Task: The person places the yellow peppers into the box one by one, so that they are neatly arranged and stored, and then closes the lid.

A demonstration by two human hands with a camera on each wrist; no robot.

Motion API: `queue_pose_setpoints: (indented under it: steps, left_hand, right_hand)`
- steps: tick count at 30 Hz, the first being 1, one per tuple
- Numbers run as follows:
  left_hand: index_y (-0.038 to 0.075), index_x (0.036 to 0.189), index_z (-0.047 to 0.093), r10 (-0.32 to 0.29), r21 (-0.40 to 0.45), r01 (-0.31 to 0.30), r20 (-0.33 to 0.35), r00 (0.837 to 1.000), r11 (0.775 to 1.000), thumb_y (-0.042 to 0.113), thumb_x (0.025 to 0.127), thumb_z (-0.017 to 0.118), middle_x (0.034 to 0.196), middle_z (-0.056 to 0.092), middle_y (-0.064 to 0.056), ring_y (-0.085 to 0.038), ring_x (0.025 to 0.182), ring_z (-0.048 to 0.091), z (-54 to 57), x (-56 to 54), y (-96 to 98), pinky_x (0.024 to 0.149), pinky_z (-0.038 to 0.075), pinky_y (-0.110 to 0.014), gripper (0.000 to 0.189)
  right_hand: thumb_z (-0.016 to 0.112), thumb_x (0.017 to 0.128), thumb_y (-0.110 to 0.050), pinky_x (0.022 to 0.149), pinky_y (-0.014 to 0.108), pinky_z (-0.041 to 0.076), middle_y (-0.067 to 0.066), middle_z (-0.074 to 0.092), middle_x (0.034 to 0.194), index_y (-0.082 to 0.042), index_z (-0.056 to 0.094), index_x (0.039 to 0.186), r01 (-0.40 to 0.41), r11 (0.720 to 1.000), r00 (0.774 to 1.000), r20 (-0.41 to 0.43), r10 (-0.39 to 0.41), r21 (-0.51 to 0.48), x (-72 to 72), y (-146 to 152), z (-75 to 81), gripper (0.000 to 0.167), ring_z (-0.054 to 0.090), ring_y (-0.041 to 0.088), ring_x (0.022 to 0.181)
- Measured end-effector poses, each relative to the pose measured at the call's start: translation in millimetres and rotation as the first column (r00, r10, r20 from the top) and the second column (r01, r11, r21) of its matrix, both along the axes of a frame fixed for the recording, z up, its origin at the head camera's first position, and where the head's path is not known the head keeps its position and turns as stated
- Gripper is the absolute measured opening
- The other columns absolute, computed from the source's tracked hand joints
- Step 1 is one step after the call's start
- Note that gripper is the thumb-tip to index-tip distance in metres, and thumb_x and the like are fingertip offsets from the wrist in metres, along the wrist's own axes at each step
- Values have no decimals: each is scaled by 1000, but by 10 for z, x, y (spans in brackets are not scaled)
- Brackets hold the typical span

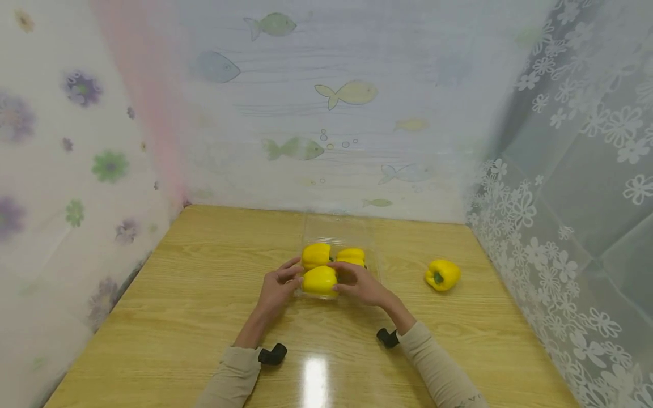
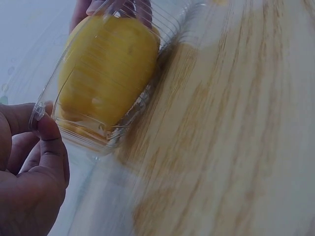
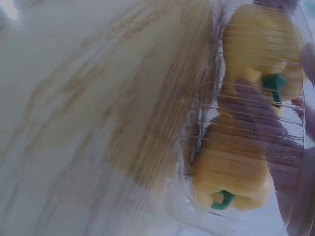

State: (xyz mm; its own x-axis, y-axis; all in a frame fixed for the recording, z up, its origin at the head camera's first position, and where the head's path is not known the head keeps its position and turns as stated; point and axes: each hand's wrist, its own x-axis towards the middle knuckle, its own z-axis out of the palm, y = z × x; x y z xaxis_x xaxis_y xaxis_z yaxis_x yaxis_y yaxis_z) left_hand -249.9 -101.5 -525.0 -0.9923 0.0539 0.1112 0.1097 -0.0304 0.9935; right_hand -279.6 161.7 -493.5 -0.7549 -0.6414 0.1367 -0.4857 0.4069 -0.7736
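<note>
A clear plastic clamshell box (image 1: 374,255) stands on the table with its lid tipped back. Inside are three yellow bell peppers: one at the back left (image 1: 315,255), one at the back right (image 1: 351,254) and one in front (image 1: 319,281). My left hand (image 1: 277,288) is at the box's left side; in the left wrist view its thumb and finger (image 2: 49,130) pinch the rim. From the right, my right hand (image 1: 363,284) grips the front pepper between thumb and fingers. The right wrist view shows green stems through the ribbed wall, with the right hand (image 3: 280,142) partly behind it.
Another yellow bell pepper (image 1: 442,275) lies on the wooden table (image 1: 214,272), to the right of the box. A black bent piece sits at each wrist, left (image 1: 272,355) and right (image 1: 388,338). Patterned curtains (image 1: 326,113) enclose the back and both sides.
</note>
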Motion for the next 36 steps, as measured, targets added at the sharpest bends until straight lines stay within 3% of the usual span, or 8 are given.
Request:
queue_pose_setpoints:
  steps: [10,18,27,36]
  left_hand:
    - [-8,119,71,-1,0,1,4,1000,1000,-3,92,68,150,54,-12,-17,102,55,21,3,-4,81,48,-16,28]
    - [-8,120,71,-2,0,2,1,1000,1000,-2,94,67,150,54,-11,-22,107,54,11,0,-12,83,47,-15,27]
    - [-7,125,68,-11,15,11,28,1000,1000,1,95,68,153,51,-10,-31,133,49,13,18,4,90,46,-12,30]
    - [-7,124,69,-15,8,15,23,1000,1000,1,95,68,153,52,-10,-30,128,51,8,14,-10,88,46,-13,30]
  right_hand:
    - [67,100,-19,110,51,43,17,49,152,-1,45,151,-38,999,998,45,39,-24,-2,-37,43,59,50,36,136]
    - [71,98,-23,107,48,47,12,49,153,-6,46,151,-12,1000,999,46,12,2,3,-22,56,61,49,31,138]
    - [71,97,-22,106,49,48,15,43,157,-6,41,154,-32,999,994,105,34,-18,16,-2,60,66,48,34,138]
    - [72,97,-30,108,51,46,9,41,160,-11,39,157,-18,999,995,98,13,47,47,-6,94,71,46,30,140]
